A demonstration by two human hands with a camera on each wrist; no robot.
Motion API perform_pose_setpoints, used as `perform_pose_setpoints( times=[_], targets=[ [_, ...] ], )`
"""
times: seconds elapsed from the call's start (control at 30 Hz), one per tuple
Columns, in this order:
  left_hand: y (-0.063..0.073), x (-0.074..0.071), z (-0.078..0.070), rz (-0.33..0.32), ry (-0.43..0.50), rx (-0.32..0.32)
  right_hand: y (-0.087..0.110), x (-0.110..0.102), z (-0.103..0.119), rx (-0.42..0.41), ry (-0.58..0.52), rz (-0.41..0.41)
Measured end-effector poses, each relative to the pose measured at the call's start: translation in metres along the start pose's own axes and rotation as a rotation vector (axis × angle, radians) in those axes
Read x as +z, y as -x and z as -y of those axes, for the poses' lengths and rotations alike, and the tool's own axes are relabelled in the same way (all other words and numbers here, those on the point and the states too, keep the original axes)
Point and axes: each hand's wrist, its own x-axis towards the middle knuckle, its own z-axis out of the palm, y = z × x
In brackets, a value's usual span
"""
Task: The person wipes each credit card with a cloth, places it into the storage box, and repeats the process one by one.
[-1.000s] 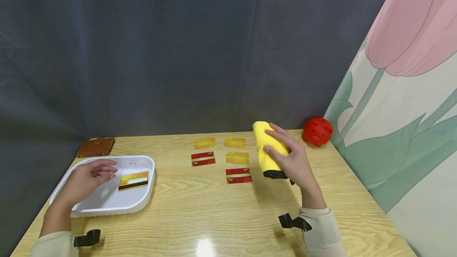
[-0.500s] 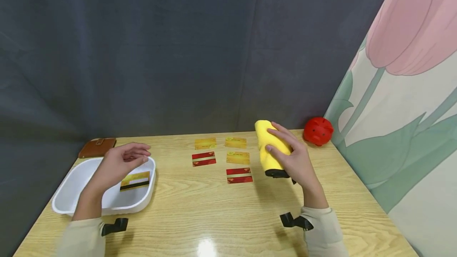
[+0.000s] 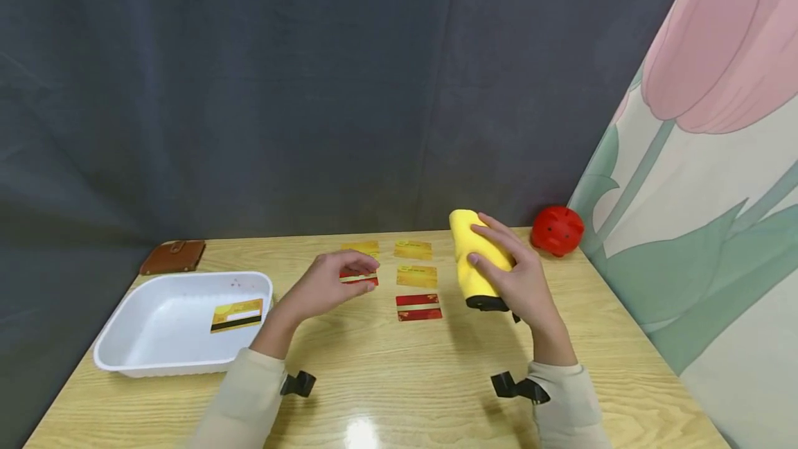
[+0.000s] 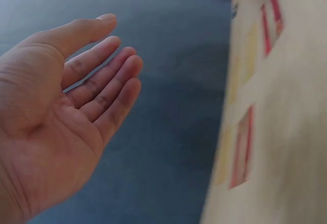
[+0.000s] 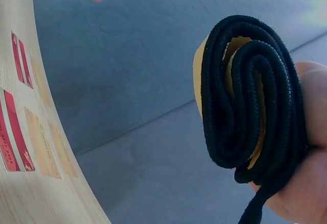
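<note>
My right hand (image 3: 517,279) grips a rolled yellow cloth with black edging (image 3: 469,255), raised over the right part of the table. Its black layered end (image 5: 250,96) and a dangling black strap face the right wrist view. My left hand (image 3: 327,286) hovers over the left red card (image 3: 359,278), partly covering it, with fingers relaxed and nothing in them; its bare palm (image 4: 56,127) shows in the left wrist view. Between the hands lie another red card (image 3: 418,307) and gold cards, two at the right (image 3: 417,276) and one behind my left fingers (image 3: 364,247).
A white plastic tray (image 3: 156,328) at the left holds one gold card (image 3: 237,316). Behind it lies a brown leather wallet (image 3: 173,257). A red piggy bank (image 3: 557,231) stands at the back right, near the tulip-patterned wall. A dark curtain (image 3: 280,123) borders the table's far edge.
My left hand has moved from above the white tray rightward to above the left red card, still holding nothing. My right hand holds the rolled cloth in nearly the same place.
</note>
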Motion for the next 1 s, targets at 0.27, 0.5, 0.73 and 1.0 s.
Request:
perform_pose_setpoints(
  times=[0.27, 0.5, 0.73, 1.0],
  targets=[
    [-0.016, 0.05, 0.027, 0.082, 0.094, -0.068, 0.0, 0.0, -0.002, -0.021, -0.007, -0.014],
    [-0.021, 0.078, 0.049, 0.057, 0.058, -0.099, 0.001, -0.001, -0.002, -0.02, -0.022, -0.018],
    [-0.026, 0.092, 0.059, 0.02, 0.052, -0.11, 0.0, -0.001, -0.001, -0.015, -0.03, -0.016],
    [-0.029, 0.102, 0.066, 0.019, -0.075, -0.107, 0.001, -0.001, -0.001, -0.015, -0.019, -0.019]
  ],
)
